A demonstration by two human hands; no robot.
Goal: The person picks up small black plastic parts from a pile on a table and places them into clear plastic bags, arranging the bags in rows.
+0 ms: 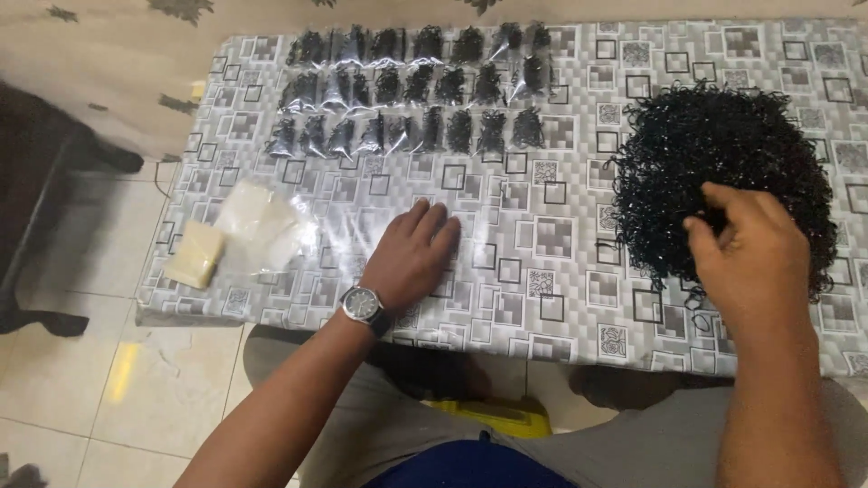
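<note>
Now the heap of small black rings [723, 172] sits at the table's [579, 271] right side, and the right hand [750, 262] pinches into its near edge. Left hand [411, 253], wristwatch [363, 305] on, lies flat and open on a clear bag. Rows of filled packets [416, 90] line the far edge, spare empty bags [258, 226] left.

Rows of filled bags [416, 90], wristwatch [363, 305]

left hand [412, 255]: flat, palm down | right hand [749, 258]: fingers pinched
</note>
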